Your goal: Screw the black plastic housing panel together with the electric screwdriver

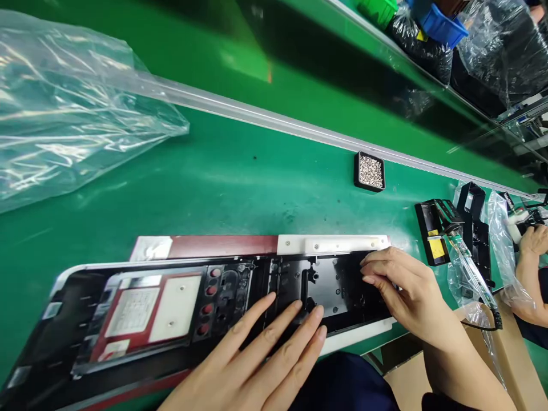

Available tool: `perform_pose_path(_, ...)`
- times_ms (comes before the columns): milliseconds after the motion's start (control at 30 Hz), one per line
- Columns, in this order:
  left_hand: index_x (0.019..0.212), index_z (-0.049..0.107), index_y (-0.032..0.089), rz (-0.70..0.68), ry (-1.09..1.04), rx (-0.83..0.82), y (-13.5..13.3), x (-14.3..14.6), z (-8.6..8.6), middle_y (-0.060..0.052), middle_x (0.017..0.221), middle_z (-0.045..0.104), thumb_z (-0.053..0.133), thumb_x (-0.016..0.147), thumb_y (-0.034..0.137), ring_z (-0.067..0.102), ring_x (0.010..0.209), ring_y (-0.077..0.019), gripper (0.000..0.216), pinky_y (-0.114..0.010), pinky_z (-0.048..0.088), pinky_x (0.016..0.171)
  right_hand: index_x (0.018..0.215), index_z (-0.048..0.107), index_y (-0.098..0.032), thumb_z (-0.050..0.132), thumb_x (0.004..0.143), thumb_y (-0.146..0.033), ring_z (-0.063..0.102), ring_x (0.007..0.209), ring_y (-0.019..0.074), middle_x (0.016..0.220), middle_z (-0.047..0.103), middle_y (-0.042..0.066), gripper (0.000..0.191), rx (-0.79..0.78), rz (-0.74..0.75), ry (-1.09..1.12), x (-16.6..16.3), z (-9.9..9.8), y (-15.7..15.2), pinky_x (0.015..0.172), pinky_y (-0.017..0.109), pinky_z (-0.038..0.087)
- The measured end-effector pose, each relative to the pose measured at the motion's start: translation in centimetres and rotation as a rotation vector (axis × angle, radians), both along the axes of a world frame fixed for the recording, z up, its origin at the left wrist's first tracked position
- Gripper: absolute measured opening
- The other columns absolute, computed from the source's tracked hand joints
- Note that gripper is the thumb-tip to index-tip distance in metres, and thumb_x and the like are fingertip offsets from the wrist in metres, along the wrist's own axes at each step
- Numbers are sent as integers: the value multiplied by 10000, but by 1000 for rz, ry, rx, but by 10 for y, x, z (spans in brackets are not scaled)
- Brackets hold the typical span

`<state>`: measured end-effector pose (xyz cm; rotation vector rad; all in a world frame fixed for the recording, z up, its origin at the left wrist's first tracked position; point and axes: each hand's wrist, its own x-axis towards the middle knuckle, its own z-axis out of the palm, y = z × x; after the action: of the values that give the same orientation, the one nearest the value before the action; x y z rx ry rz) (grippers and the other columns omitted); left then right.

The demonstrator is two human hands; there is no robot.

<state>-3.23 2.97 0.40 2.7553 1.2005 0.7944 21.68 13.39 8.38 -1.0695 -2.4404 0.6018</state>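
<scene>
A long black panel (180,314) lies flat on the green bench (240,177), seated in a red and white holder (329,244). Its left part shows red-framed white squares and a column of red dots. My left hand (261,354) lies flat on the panel's near edge, fingers spread and pressing down, holding nothing. My right hand (402,285) rests on the panel's right end, fingers curled over the black plate near the white strip. Whether it pinches anything small there is hidden.
A small black tray of screws (370,171) sits beyond the panel. A crumpled clear plastic bag (64,108) covers the far left. Black brackets (454,228) and bagged parts lie at right, where another person's hand (533,240) works. Cardboard (505,337) stands at lower right.
</scene>
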Motion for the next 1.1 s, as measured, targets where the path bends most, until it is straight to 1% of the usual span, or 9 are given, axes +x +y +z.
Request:
perform_pose_path(100, 1304, 592, 227, -75, -2, 9, 9, -3, 5, -39, 1399, 582, 461, 983, 331, 510, 1319, -243, 362, -557, 203, 1261, 1012, 610, -142, 560, 908, -7, 511, 1000, 69, 1055, 570, 24, 177, -6, -14, 0, 3, -4, 4, 918, 263, 433)
perform_pose_path(167, 1292, 600, 220, -106, -12, 15, 13, -5, 7, -32, 1402, 581, 440, 988, 282, 519, 1302, -251, 349, -567, 199, 1250, 1011, 631, -154, 573, 899, -1, 504, 1003, 67, 1056, 571, 13, 198, -1, -19, 22, 5, -8, 6, 918, 267, 425)
perform_pose_path(300, 1261, 617, 214, -111, -7, 39, 16, -5, 7, -45, 1395, 584, 410, 1002, 276, 517, 1296, -257, 337, -571, 214, 1229, 967, 649, -150, 597, 883, -1, 515, 982, 55, 1017, 586, -1, 179, -34, -18, 89, 6, -13, 9, 855, 238, 435)
perform_pose_path(533, 1254, 621, 213, -111, 6, 24, 18, -6, 11, -8, 1391, 592, 422, 994, 275, 516, 1287, -253, 333, -570, 192, 1243, 960, 679, -178, 619, 868, -3, 528, 974, 61, 1001, 607, -15, 207, -75, 21, 148, 9, -14, 13, 847, 245, 453)
perform_pose_path(767, 1348, 558, 201, -110, 8, -14, 15, -6, 8, -40, 1443, 549, 445, 990, 300, 493, 1319, -264, 388, -575, 194, 1240, 942, 680, -137, 608, 902, -47, 529, 945, 63, 1019, 620, 5, 123, 5, 36, -41, 8, -4, 15, 825, 242, 475)
perform_pose_path(867, 1385, 523, 200, -109, 26, -22, 13, -8, 7, -32, 1465, 528, 438, 993, 310, 480, 1331, -271, 416, -577, 182, 1245, 934, 687, -158, 594, 922, -78, 546, 936, 65, 1007, 624, -9, 123, -25, 90, -57, 8, 1, 18, 841, 252, 486)
perform_pose_path(933, 1371, 537, 201, -115, 18, -16, 13, -8, 7, -26, 1455, 538, 435, 993, 314, 486, 1323, -273, 407, -577, 179, 1245, 956, 695, -162, 630, 917, -132, 567, 969, 65, 1016, 625, -4, 82, -75, 130, -66, 9, 7, 21, 857, 239, 503)
perform_pose_path(1033, 1345, 561, 201, -115, 10, -21, 14, -8, 8, -18, 1427, 564, 406, 1003, 335, 496, 1305, -269, 399, -575, 165, 1249, 1011, 707, -151, 683, 891, -212, 595, 1024, 58, 1054, 626, 16, 136, -136, 128, -74, 12, 18, 35, 894, 186, 528)
perform_pose_path(1100, 1333, 569, 204, -108, 16, -16, 16, -8, 10, -9, 1412, 577, 387, 1009, 330, 498, 1298, -263, 393, -571, 155, 1254, 973, 723, -147, 672, 906, -226, 616, 973, 49, 1018, 636, 18, 116, -79, 66, -66, 16, 21, 54, 852, 150, 533)
